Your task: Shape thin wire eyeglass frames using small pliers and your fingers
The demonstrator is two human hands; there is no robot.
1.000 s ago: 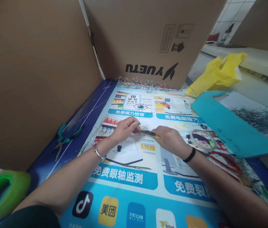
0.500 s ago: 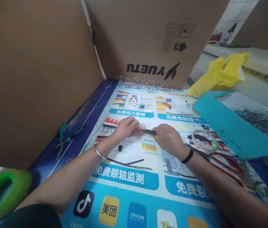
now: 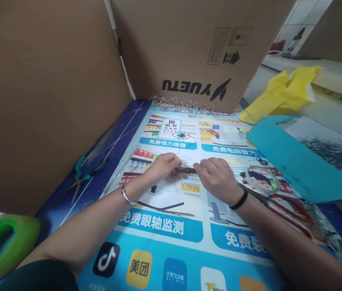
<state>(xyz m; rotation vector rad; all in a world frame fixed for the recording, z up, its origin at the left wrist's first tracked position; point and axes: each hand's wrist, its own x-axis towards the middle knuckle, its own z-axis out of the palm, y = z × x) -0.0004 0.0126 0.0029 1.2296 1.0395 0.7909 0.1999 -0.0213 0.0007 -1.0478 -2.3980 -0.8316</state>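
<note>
My right hand (image 3: 218, 178) is closed around a pair of dark pliers (image 3: 187, 170), their jaws pointing left. My left hand (image 3: 165, 166) pinches a thin wire (image 3: 176, 186) close to the jaw tips. Part of that wire hangs below the fingers, and fine loops show above the jaws. Whether the jaws grip the wire is too small to tell. Beneath both hands lies a printed poster (image 3: 186, 238). Red-handled scissors (image 3: 289, 208) rest by my right wrist, partly under the forearm. A clear ring-shaped coil (image 3: 262, 178) sits just beyond them.
Teal-handled pliers (image 3: 81, 173) and straight wires (image 3: 101, 147) lie on the left. A green tape roll (image 3: 28, 232) sits front left. Cardboard walls (image 3: 171, 48) stand behind and left. At right are a blue folder (image 3: 298, 165), wire scraps (image 3: 331, 151) and a yellow bag (image 3: 283, 97).
My right hand has turned a little, with its knuckles higher, and the pliers have rolled with it. Both hands remain close together. The wire below my left hand has shifted left.
</note>
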